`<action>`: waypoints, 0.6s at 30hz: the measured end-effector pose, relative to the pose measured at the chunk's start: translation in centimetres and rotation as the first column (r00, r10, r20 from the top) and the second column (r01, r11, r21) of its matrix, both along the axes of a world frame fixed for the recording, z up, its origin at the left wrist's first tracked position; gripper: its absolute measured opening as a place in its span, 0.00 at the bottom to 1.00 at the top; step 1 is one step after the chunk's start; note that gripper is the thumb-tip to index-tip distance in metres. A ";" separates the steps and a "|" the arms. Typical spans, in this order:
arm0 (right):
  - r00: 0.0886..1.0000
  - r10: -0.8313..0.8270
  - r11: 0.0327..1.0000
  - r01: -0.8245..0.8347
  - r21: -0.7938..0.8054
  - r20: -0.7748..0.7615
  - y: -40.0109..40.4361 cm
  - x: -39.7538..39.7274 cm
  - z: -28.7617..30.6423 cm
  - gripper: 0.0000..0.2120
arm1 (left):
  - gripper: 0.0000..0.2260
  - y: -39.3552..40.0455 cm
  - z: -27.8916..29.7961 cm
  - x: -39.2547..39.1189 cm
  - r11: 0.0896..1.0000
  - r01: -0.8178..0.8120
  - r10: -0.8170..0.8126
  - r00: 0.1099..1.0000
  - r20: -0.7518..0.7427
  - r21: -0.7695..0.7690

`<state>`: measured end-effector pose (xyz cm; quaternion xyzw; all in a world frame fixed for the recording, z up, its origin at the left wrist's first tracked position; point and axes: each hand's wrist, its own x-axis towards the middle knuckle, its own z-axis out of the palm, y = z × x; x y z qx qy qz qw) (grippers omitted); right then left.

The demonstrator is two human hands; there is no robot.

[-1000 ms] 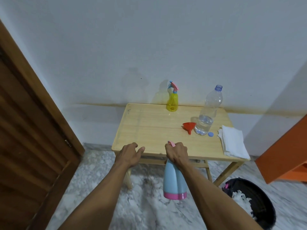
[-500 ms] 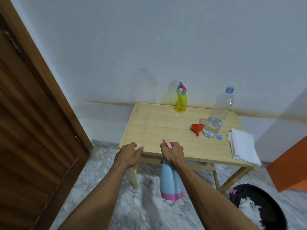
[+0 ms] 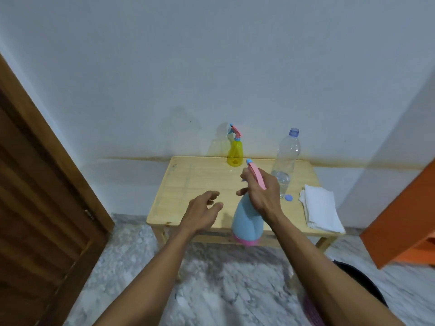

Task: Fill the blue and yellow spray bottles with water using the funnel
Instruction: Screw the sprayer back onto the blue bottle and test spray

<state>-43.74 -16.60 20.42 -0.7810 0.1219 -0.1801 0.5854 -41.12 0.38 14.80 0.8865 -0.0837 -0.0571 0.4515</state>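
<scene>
My right hand (image 3: 261, 194) grips the blue bottle (image 3: 246, 220) by its neck above the table (image 3: 188, 184); my left hand (image 3: 202, 212) hovers alongside, fingers loosely spread.

the counter (image 3: 202, 182) is pale wood with a smooth matt top. the blue spray bottle (image 3: 246, 220) looks like opaque matt plastic, the yellow spray bottle (image 3: 235, 154) like translucent glossy plastic. the water bottle (image 3: 288, 152) is clear, shiny plastic. the folded cloth (image 3: 322, 208) is white and soft-looking. the door (image 3: 35, 196) is dark grained wood; the floor (image 3: 211, 290) is mottled stone.
</scene>
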 end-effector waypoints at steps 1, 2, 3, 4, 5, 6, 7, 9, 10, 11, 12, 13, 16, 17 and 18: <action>0.999 -0.008 1.000 0.008 0.016 0.036 -0.9 0.1 0.7 0.17 | 0.21 -1.2 0.5 -0.2 0.998 0.049 -0.049 0.999 -0.002 -0.048; 0.998 -0.013 0.999 0.010 0.032 0.069 -1.7 0.3 1.4 0.16 | 0.25 -2.3 0.9 -0.5 0.991 0.103 -0.104 0.995 -0.008 -0.088; 0.995 -0.010 0.999 0.005 0.047 0.102 -2.4 0.4 2.2 0.15 | 0.29 -3.3 1.3 -0.7 0.981 0.153 -0.156 0.988 -0.013 -0.121; 0.991 -0.002 0.998 -0.007 0.063 0.131 -3.1 0.5 2.9 0.15 | 0.32 -4.3 1.7 -1.0 0.970 0.194 -0.198 0.980 -0.015 -0.148; 0.988 0.009 0.996 -0.021 0.081 0.155 -3.6 0.5 3.6 0.15 | 0.35 -5.1 2.0 -1.2 0.958 0.227 -0.232 0.973 -0.007 -0.174; 0.985 0.023 0.994 -0.040 0.099 0.169 -4.0 0.5 4.3 0.14 | 0.37 -5.9 2.2 -1.4 0.948 0.250 -0.253 0.967 0.008 -0.199; 0.983 0.042 0.991 -0.063 0.116 0.178 -4.3 0.6 4.9 0.14 | 0.37 -6.5 2.4 -1.5 0.939 0.259 -0.260 0.965 0.026 -0.229; 0.976 0.093 0.980 -0.124 0.154 0.196 -4.5 0.8 5.6 0.15 | 0.36 -7.2 2.5 -1.6 0.929 0.249 -0.241 0.968 0.061 -0.275; 0.972 0.126 0.973 -0.160 0.167 0.201 -4.5 1.0 5.7 0.16 | 0.36 -7.3 2.6 -1.5 0.927 0.239 -0.226 0.971 0.079 -0.290; 0.967 0.159 0.966 -0.195 0.172 0.200 -4.4 1.4 5.7 0.16 | 0.35 -7.3 2.6 -1.3 0.925 0.228 -0.210 0.973 0.092 -0.304; 0.962 0.191 0.958 -0.227 0.178 0.195 -4.3 1.9 5.6 0.17 | 0.35 -7.2 2.7 -1.0 0.922 0.219 -0.197 0.975 0.099 -0.318; 0.956 0.220 0.948 -0.257 0.188 0.195 -4.1 2.4 5.5 0.17 | 0.34 -7.0 2.7 -0.7 0.921 0.210 -0.185 0.977 0.106 -0.328; 0.936 0.280 0.926 -0.321 0.197 0.213 -3.2 4.6 4.9 0.15 | 0.34 -6.1 2.3 0.7 0.930 0.170 -0.130 0.981 0.142 -0.327; 0.934 0.291 0.929 -0.328 0.172 0.208 -2.9 5.5 4.6 0.13 | 0.34 -5.7 2.1 1.3 0.933 0.144 -0.099 0.984 0.147 -0.331; 0.934 0.299 0.935 -0.328 0.136 0.194 -2.6 6.3 4.1 0.10 | 0.35 -5.4 1.8 2.0 0.933 0.109 -0.062 0.987 0.146 -0.342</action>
